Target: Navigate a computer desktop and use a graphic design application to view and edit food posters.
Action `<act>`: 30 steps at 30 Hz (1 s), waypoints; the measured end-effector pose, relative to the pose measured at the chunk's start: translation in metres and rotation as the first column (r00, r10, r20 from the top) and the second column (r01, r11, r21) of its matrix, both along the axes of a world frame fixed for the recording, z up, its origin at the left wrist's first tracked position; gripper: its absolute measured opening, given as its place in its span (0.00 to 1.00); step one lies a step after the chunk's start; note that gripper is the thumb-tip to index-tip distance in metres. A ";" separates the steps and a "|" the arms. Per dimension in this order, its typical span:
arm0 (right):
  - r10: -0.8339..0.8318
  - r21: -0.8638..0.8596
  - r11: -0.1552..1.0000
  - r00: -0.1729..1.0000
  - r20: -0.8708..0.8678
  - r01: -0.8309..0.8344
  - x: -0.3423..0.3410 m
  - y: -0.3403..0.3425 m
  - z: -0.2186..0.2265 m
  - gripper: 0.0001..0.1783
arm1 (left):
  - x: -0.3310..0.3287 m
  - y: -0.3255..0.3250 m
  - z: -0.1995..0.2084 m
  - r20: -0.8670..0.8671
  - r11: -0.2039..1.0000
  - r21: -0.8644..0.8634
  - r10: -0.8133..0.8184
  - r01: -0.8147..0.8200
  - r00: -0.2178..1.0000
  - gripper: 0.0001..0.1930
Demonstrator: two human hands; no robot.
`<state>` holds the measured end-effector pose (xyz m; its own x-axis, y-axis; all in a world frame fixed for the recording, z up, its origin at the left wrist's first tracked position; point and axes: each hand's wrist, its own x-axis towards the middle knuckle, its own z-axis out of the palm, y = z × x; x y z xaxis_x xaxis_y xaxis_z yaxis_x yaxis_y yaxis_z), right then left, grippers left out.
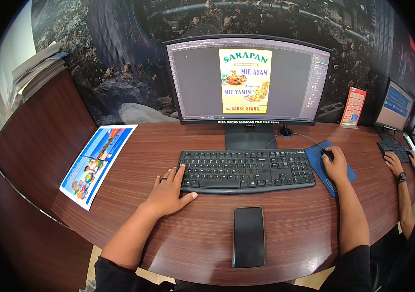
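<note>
Mouse [329, 154] on pad [320, 169] under right hand [337, 167].

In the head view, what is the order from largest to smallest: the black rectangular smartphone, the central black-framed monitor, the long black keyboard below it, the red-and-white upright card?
1. monitor
2. keyboard
3. smartphone
4. upright card

The smartphone is nearer the camera, which enlarges it.

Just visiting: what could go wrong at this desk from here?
The phone lies near the desk's front edge, so a sleeve might knock it off. The left hand rests at the keyboard's left end, so it could press a key accidentally. The mouse under the right hand might slide off its small blue mat.
</note>
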<state>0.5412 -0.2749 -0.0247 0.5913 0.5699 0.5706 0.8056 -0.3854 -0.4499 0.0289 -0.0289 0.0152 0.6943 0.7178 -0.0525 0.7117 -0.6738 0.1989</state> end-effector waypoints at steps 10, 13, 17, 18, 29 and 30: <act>0.092 0.027 0.995 0.996 0.017 -0.092 0.004 -0.002 -0.001 0.14 | -0.003 0.000 -0.002 0.007 1.000 -0.002 0.001 -0.001 1.000 0.55; 0.078 0.027 0.996 0.996 0.047 -0.079 0.012 -0.002 -0.009 0.14 | -0.002 -0.001 0.000 -0.002 1.000 -0.006 -0.007 0.007 1.000 0.55; 0.093 0.030 0.995 0.995 0.030 -0.094 0.008 0.001 -0.006 0.14 | -0.003 0.000 -0.001 -0.009 1.000 -0.005 -0.006 0.006 1.000 0.55; 0.091 0.032 0.995 0.995 0.035 -0.092 0.008 0.001 -0.007 0.14 | -0.003 0.000 -0.001 -0.011 1.000 -0.003 -0.007 0.007 1.000 0.55; 0.068 0.050 0.996 0.997 0.031 -0.069 0.003 0.003 -0.003 0.15 | -0.002 0.001 0.000 -0.014 1.000 -0.030 0.004 -0.005 1.000 0.55; 0.052 0.037 0.998 0.999 0.015 -0.053 0.002 0.002 -0.001 0.16 | -0.003 0.001 -0.002 -0.010 1.000 -0.019 0.002 -0.002 1.000 0.55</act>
<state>0.5430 -0.2724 -0.0261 0.5527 0.5778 0.6005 0.8308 -0.3252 -0.4517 0.0256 -0.0275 0.0129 0.6919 0.7183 -0.0730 0.7153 -0.6682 0.2046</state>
